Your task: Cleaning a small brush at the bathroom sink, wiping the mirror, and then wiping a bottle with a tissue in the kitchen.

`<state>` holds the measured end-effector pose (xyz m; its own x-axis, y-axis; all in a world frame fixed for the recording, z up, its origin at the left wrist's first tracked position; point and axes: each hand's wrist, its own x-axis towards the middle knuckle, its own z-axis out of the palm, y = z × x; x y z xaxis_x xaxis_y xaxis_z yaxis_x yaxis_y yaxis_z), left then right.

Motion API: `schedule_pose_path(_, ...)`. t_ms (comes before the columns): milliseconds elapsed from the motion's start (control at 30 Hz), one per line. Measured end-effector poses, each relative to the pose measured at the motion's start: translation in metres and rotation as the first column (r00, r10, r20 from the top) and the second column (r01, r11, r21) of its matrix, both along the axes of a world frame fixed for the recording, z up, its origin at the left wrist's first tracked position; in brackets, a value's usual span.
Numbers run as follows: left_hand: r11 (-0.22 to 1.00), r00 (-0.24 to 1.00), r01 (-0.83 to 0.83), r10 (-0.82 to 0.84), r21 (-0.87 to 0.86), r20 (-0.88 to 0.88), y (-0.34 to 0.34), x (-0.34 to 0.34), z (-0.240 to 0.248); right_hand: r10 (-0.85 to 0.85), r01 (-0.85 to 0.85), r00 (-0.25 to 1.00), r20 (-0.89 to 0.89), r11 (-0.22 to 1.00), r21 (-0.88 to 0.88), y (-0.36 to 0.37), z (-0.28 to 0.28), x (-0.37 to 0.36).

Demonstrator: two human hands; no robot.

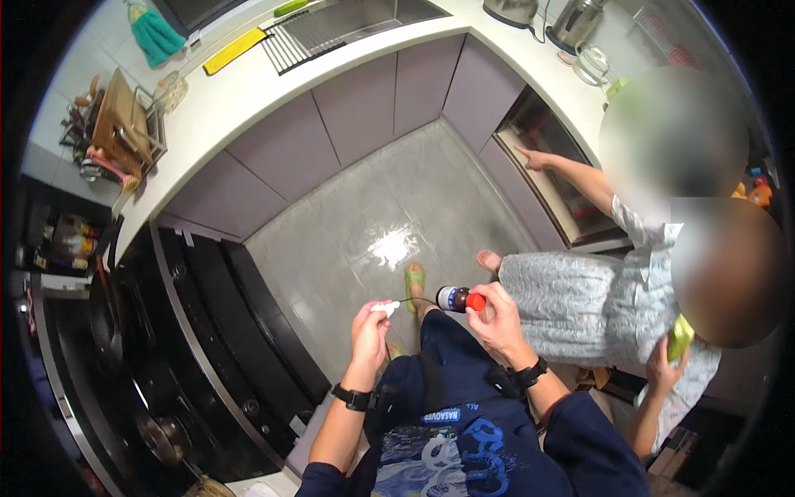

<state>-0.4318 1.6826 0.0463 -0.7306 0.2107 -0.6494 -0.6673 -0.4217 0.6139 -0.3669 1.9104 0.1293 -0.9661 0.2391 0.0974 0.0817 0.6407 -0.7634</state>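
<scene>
My right hand (498,321) grips a small dark bottle (462,299) by its red cap (475,302). The bottle lies nearly sideways, with its blue-and-white label facing left. Pinched in the fingers of my left hand (367,333) is a small white piece (385,309), too small to name. A thin black cord (418,299) arcs from near the white piece toward the bottle; its ends are not clear. Both hands are held apart in front of my body, above the floor, and each wrist wears a black strap.
At right a person in a patterned dress (571,302) points a hand (537,159) toward a dark-fronted built-in unit (553,178) and holds something green (681,335). A white counter (207,116) with a sink (377,21) curves ahead. Black stove (199,331) stands at left.
</scene>
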Motion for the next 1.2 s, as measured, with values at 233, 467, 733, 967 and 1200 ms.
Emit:
schedule_pose_path(233, 0.991, 0.963, -0.124, 0.131, -0.044, 0.234, 0.02, -0.064, 0.012, 0.063, -0.072, 0.995, -0.082, 0.991, -0.113, 0.039, -0.012, -0.093)
schedule_pose_path(467, 0.978, 0.993, -0.012, 0.036, -0.207, 0.113, 0.061, -0.116, 0.027, 0.055, -0.064, 0.996, -0.064, 0.986, -0.154, 0.071, -0.015, -0.143)
schedule_pose_path(733, 0.965, 0.983, 0.153, -0.126, -0.212, 0.137, 0.091, -0.17, 0.023, -0.082, 0.083, 0.996, 0.019, 0.992, -0.099, 0.085, -0.023, -0.155)
schedule_pose_path(967, 0.976, 0.964, 0.192, -0.168, -0.104, 0.205, 0.106, -0.248, 0.005, -0.256, 0.268, 0.951, 0.173, 0.962, -0.048, 0.076, -0.025, -0.187)
schedule_pose_path(1200, 0.988, 0.97, 0.153, -0.145, -0.027, 0.196, 0.115, -0.352, -0.014, -0.332, 0.33, 0.892, 0.305, 0.942, 0.061, 0.07, -0.025, -0.242)
